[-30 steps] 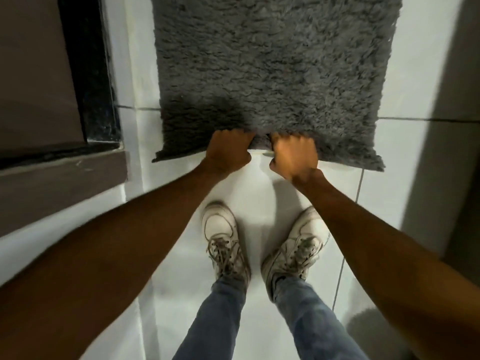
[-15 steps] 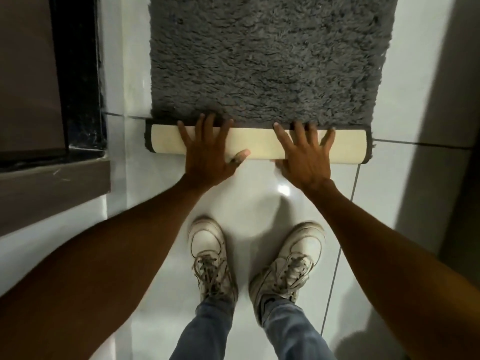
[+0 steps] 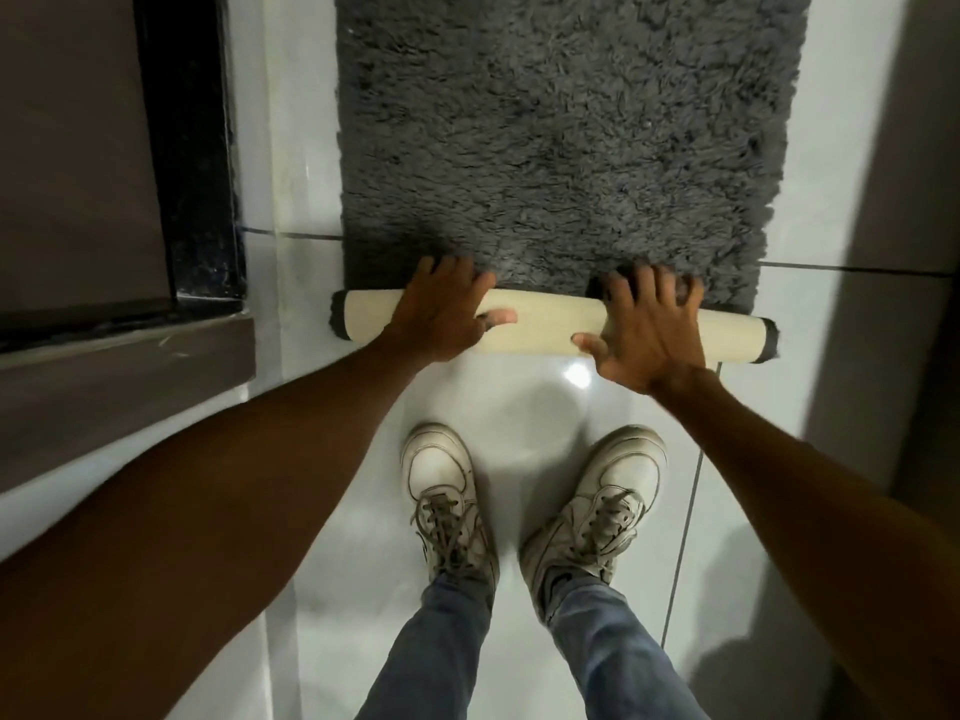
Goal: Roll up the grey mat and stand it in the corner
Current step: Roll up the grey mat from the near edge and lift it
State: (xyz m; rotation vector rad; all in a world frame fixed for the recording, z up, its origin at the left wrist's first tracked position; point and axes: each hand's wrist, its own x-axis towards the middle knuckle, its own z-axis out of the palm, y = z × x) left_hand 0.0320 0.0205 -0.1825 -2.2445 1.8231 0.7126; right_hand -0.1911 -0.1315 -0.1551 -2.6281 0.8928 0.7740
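Since half a second ago the roll [image 3: 550,324] has thickened and skewed slightly. Both hands, left [image 3: 441,314] and right [image 3: 649,324], press on it with fingers spread; its long axis runs crosswise, unrolled mat [image 3: 566,132] lying ahead on the floor [image 3: 519,407].

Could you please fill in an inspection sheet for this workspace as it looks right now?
Surface: glossy white tiled floor with dark grout lines.
Job's things: grey mat lies mostly flat; its near end is rolled into a thin roll, cream backing outward.
Clutter: nothing seen.
Grippers: left hand and right hand both lie open on the roll, fingers spread over its top.
Cables: nothing seen.
Surroundings: white sneakers and jeans just behind the roll; dark door frame and a grey ledge on the left; the corner is not identifiable.
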